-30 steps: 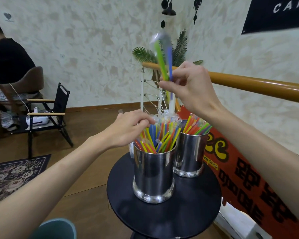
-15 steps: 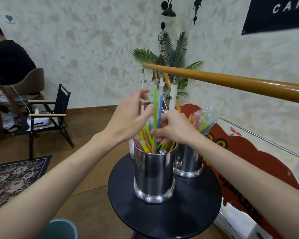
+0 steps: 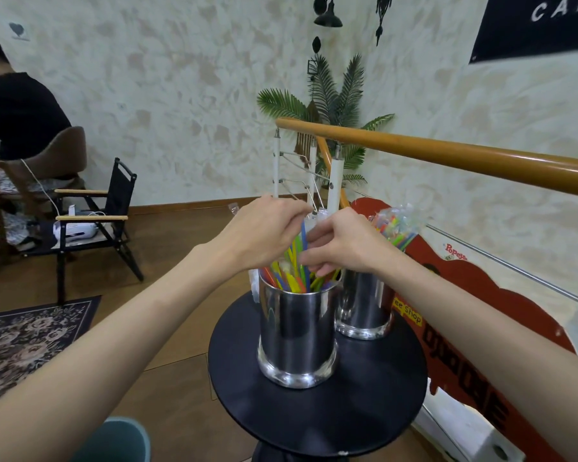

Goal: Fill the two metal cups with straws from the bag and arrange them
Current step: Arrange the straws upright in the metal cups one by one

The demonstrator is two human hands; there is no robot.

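I see both hands over the near cup (image 3: 297, 331): left hand (image 3: 264, 233) pinches a blue straw (image 3: 303, 236) upright for seating; right hand (image 3: 344, 243) grip curled around neighbouring straws, steadying them.

On the round black table (image 3: 317, 415) stand two shiny metal cups — the nearer one (image 3: 297, 331) holding loose plastic straws (image 3: 292, 278), the farther one (image 3: 362, 308) behind and right of it — both hands (image 3: 264, 233) (image 3: 342, 243) above the nearer.

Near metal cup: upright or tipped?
Upright. The near metal cup stands flat on the round black table, walls vertical, straws sticking up out of it.
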